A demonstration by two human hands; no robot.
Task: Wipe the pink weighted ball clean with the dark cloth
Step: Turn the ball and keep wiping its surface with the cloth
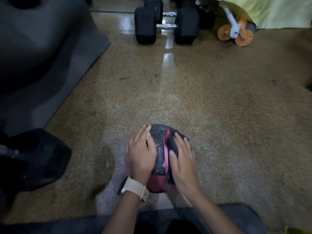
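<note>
On the glossy speckled floor [219,115], at six o'clock, the pink weighted ball [158,154] sits close to the person, with black dumbbells [145,26] well apart at twelve. The floor looks slick, so a hard sideways stroke could set the ball rolling. I judge that likeliest if the left hand [141,154], laid flat with fingers spread on the ball's nine o'clock side, slackens its brace. The right hand [183,163] presses the dark cloth [175,144] onto the three o'clock side with straight fingers, not gripping it, so the cloth could slide out from under the palm. Hidden are the ball's underside, the surface beneath both palms and much of the cloth. Blur smears the right hand, and in the dim light no grime can be made out.
</note>
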